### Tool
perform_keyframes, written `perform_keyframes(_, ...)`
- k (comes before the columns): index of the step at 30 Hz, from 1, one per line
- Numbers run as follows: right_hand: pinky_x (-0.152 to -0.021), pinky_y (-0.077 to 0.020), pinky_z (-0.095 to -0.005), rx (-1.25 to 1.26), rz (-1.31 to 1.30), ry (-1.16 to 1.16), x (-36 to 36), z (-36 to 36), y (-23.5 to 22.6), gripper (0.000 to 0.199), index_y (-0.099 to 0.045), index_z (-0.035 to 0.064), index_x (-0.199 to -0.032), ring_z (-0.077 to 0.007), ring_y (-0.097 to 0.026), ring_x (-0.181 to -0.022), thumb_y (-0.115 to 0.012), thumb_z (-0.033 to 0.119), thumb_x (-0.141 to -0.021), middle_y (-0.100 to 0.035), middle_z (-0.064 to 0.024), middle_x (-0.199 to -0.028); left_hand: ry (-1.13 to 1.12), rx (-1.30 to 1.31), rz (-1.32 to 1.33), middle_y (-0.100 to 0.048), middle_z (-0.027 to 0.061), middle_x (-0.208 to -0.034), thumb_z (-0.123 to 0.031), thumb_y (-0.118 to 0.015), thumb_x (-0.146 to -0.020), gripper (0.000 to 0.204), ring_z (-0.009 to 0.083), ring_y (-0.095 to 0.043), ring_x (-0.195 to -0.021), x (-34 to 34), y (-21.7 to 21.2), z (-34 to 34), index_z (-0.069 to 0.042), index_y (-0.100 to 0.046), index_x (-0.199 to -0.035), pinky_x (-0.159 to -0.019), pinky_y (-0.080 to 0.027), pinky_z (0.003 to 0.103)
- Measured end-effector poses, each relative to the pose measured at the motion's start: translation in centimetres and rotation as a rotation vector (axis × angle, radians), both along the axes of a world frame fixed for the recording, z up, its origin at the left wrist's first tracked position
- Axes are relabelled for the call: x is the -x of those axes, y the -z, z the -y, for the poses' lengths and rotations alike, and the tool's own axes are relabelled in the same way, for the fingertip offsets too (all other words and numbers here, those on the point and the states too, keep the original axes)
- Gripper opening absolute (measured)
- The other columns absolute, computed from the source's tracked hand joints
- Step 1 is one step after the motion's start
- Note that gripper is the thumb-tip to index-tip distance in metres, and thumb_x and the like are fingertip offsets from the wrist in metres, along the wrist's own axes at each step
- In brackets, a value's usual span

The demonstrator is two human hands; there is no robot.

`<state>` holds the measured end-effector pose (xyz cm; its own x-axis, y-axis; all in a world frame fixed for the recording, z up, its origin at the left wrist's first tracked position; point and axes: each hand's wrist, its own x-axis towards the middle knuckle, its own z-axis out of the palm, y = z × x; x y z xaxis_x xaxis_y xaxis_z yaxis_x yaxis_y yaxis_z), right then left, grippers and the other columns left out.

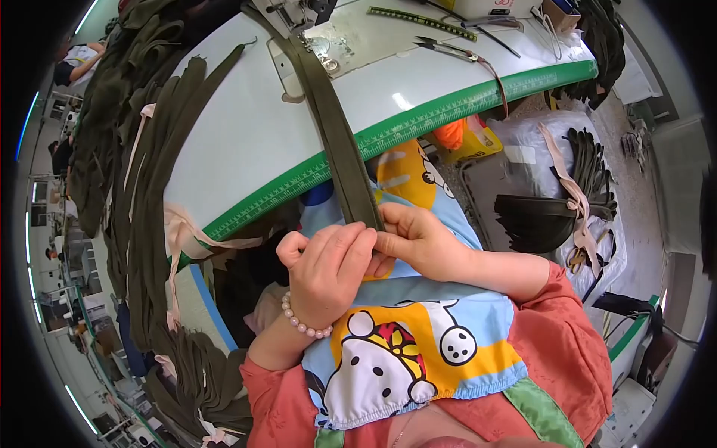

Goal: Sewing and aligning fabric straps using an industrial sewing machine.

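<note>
A long dark olive fabric strip (340, 138) runs from the sewing machine (302, 11) across the white table and over its front edge towards me. My left hand (328, 265), with a pearl-like bead bracelet (302, 322) at the wrist, is closed on the strip's near end. Beside it, my right hand (422, 243) pinches the same end from the right, thumb and fingers together. The hands touch or nearly touch, and the very tip of the strip is hidden between them. Both are held above the patterned apron (388, 358) on my lap.
A green ruler tape (441, 108) lines the table's front edge. Thread snips (448, 49) and a green-black ruler (418, 22) lie at the back right. Olive strips (160, 142) hang in heaps at left. Tied dark pieces (534, 220) lie on a plastic bag (545, 134) at right.
</note>
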<state>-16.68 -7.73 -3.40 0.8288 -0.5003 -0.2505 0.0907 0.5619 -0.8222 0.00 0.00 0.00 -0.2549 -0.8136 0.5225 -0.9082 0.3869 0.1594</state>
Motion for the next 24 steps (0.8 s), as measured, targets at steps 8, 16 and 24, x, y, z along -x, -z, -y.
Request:
perform_keyframes(8,-0.068,-0.057,-0.0246,0.028,-0.064,-0.033,1.0,-0.5,0.2,0.01,-0.05,-0.003,-0.102,-0.015,-0.069,-0.08,-0.05,0.004,-0.096,-0.065,-0.0079,-0.087,0.056,0.009,0.086,-0.067,0.0018,-0.1,-0.015,-0.066,-0.075,0.029,0.0116,-0.063,-0.081,0.3,0.2,-0.2,-0.007,-0.068,-0.104,-0.072,-0.029,0.031)
perform_keyframes(16,-0.067,-0.0565,-0.0245,-0.017,-0.018,-0.072,1.4,-0.5,0.1,0.01,-0.05,-0.0031,-0.103,-0.0147,-0.069,-0.079,-0.049,0.003,-0.095,-0.065,-0.0084,-0.088,0.094,0.008,0.113,-0.068,0.0041,-0.101,-0.013,-0.065,-0.076,0.028,0.0112,-0.064,-0.081,0.3,0.5,-0.4,-0.005,-0.068,-0.102,-0.072,-0.029,0.031)
perform_keyframes(24,-0.084,-0.0545,-0.0293,-0.058,0.027,-0.127,1.5,-0.3,-0.2,0.03,-0.048,-0.0048,-0.121,-0.0166,-0.067,-0.095,-0.047,-0.008,-0.091,-0.066,-0.0102,-0.101,0.12,-0.002,0.062,-0.069,0.0076,-0.107,-0.013,-0.065,-0.076,0.024,0.012,-0.065,-0.082,-0.2,0.7,-0.9,-0.005,-0.067,-0.099,-0.072,-0.028,0.031)
